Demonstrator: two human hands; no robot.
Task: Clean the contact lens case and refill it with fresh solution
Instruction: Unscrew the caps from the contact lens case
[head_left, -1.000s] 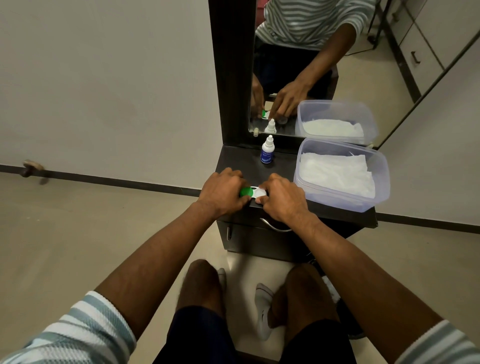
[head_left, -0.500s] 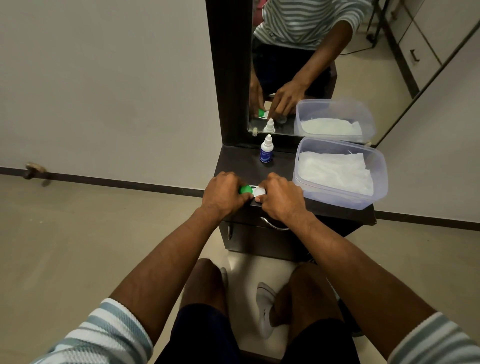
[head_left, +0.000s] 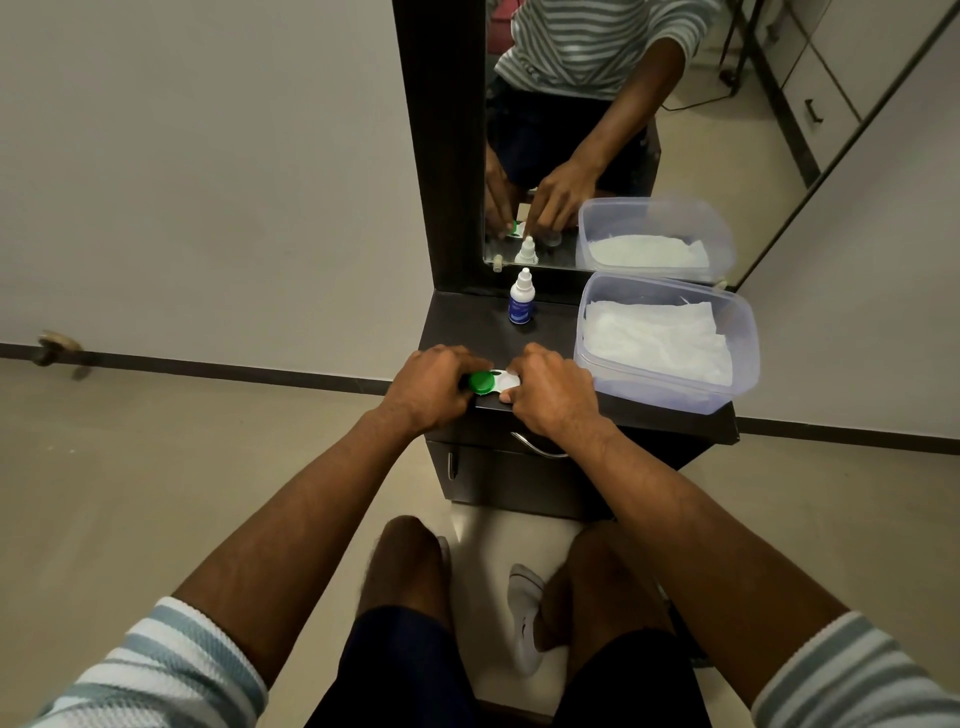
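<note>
A white contact lens case (head_left: 503, 383) with a green cap (head_left: 482, 382) lies at the front edge of the dark dresser top (head_left: 467, 325). My left hand (head_left: 428, 387) grips the green cap from the left. My right hand (head_left: 553, 395) holds the white right end of the case, and its cap is hidden under my fingers. A small solution bottle (head_left: 521, 297), white with a blue label and its nozzle cap on, stands upright behind the case near the mirror.
A clear plastic tub (head_left: 727, 387) holding white tissues fills the right side of the dresser top. A tall mirror (head_left: 597, 130) in a dark frame rises behind. A drawer handle (head_left: 537, 451) sits below my right hand. My knees are under the dresser front.
The green cap shows more fully between my hands now. Both hands stay on the case in the same spot.
</note>
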